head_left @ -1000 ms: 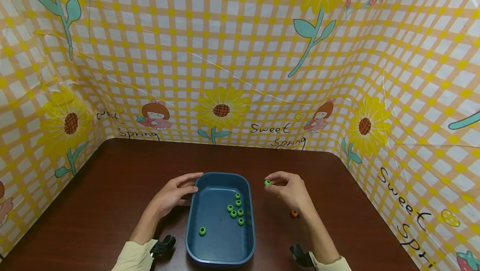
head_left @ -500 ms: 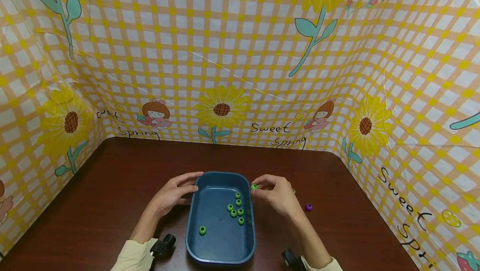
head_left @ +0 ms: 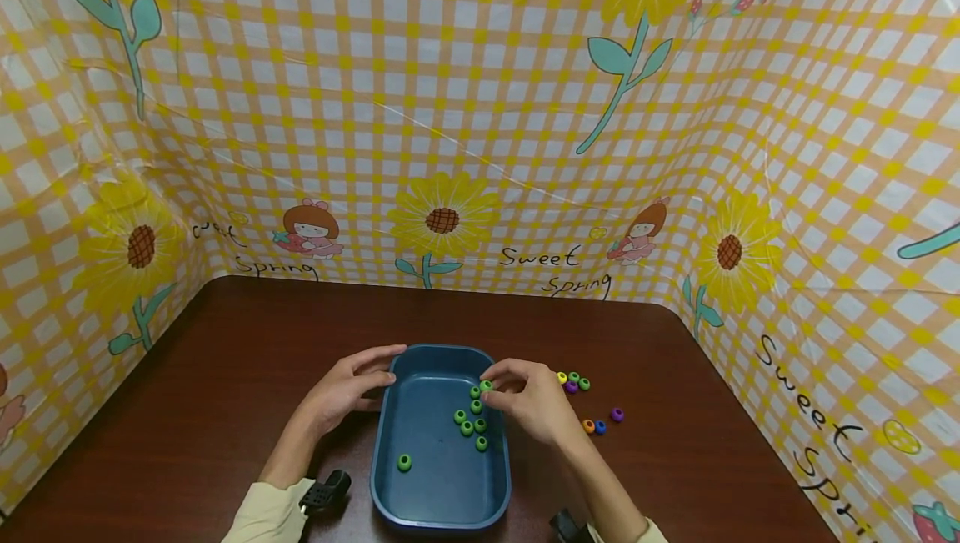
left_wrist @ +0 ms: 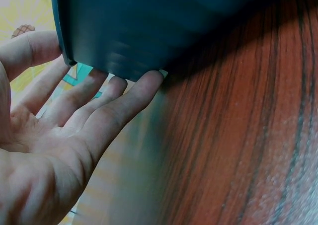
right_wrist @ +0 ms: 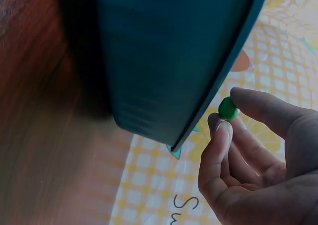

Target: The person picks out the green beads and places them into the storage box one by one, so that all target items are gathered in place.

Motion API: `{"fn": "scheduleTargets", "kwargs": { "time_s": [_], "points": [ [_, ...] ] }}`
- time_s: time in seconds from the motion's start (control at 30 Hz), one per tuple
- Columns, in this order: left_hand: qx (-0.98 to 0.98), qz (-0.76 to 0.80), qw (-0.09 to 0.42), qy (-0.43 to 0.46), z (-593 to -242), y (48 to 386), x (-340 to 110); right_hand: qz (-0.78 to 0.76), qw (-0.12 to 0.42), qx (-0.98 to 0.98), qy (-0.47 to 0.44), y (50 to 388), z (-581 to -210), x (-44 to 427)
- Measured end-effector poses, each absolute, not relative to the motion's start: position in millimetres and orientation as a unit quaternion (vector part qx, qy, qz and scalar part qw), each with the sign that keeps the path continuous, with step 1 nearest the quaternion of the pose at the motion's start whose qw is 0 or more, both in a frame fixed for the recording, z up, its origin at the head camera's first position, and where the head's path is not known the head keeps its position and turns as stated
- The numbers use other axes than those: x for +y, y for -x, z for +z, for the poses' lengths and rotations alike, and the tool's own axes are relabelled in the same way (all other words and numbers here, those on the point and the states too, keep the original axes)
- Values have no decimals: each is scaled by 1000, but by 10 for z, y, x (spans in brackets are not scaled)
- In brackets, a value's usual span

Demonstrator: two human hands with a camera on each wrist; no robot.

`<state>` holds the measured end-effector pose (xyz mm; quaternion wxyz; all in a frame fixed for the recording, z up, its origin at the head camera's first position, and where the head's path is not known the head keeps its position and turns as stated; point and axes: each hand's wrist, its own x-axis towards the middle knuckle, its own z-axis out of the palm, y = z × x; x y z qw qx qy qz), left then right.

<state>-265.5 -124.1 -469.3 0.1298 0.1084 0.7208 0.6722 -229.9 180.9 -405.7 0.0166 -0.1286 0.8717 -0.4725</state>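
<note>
Right hand (head_left: 536, 403) had a green bead (right_wrist: 228, 109) pinched between thumb and fingertips, above the rim at the far right part of the tray (head_left: 442, 497); right wrist view put the bead clear of the rim, not touching it. Left hand (head_left: 341, 389) — fingers mostly straight, not wrapped round anything — touched the tray's left side near the far corner, thumb at the rim, other fingertips against or close to the outer wall.

Tray was blue, oblong with rounded corners, flat on the dark brown table (head_left: 277, 326). Seven more green beads inside: six in a loose cluster (head_left: 467, 427) along the right half, one loner (head_left: 405, 463) at the near left, well apart from them.

On the table right of the tray, beyond the right hand: yellow bead (head_left: 562, 378), purple bead (head_left: 572, 388) and two green ones (head_left: 580, 380) bunched together. Nearer the person, orange bead (head_left: 588, 426) and blue bead (head_left: 600, 427) side by side, with a second purple one (head_left: 617, 414) just beside the blue.

Pale sleeves (head_left: 266, 514) on both arms, black wrist device (head_left: 327, 493) at each wrist. Checked cloth (head_left: 360, 134) with sunflowers and "Sweet Spring" lettering stood round the table's back and sides.
</note>
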Motion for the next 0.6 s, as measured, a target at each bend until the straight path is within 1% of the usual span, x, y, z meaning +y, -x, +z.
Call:
{"fn": "scheduleTargets", "kwargs": {
  "time_s": [0.6],
  "points": [
    [725,669,126,-104,-4676,2643,-1231,-455,15,875,163,2258,-4155,1684]
  ]
}}
